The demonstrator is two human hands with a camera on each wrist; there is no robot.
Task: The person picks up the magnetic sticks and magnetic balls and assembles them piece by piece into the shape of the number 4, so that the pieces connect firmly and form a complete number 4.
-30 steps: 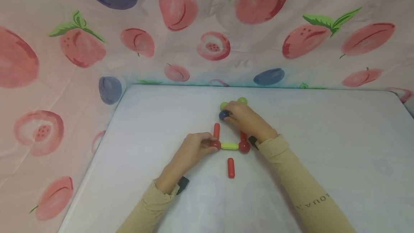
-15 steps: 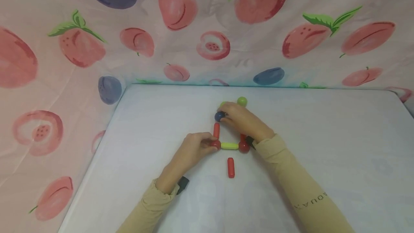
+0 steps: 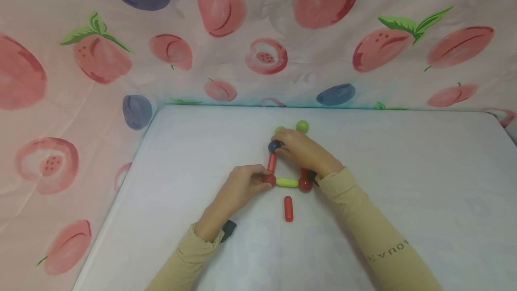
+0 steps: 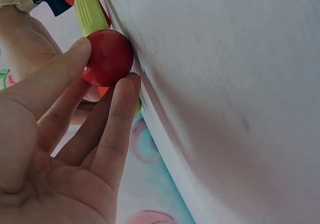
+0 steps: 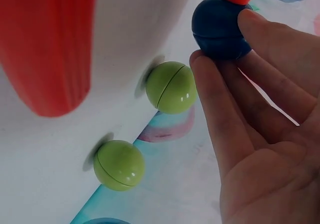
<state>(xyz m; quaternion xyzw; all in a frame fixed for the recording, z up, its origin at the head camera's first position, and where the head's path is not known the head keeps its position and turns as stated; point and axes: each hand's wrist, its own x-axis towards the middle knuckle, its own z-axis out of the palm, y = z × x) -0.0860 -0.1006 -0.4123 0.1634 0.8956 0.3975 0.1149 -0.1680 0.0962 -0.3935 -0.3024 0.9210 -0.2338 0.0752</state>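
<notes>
"What is biggest there?"
"A pale cloth [image 3: 300, 53] printed with fruits, behind a smooth white table [image 3: 387, 169]."
"And the hands?"
"The right hand [image 3: 302, 148] pinches a glossy dark blue ball [image 5: 219, 28] at the far end of a ridged red rod [image 3: 272, 163]. The left hand [image 3: 243, 185] grips a glossy red ball [image 4: 110, 57] at the near end of it."
"Which step is this?"
"I judge: the joining of blue ball and rod. They seem to touch, but I cannot tell if the joint is firm. The move calls for a steady left hand and a straight push."
"What else?"
"A ridged yellow-green rod [image 3: 287, 182] goes from the held red ball to a second red ball [image 3: 305, 184]. There another red rod [image 3: 304, 172] starts, partly hidden. One loose red rod [image 3: 288, 209] lies nearer to the person."
"And smallest?"
"A light green ball [image 5: 172, 87] and a second light green ball [image 5: 119, 165], each with a thin seam, rest near the right hand. All look like hard plastic."
</notes>
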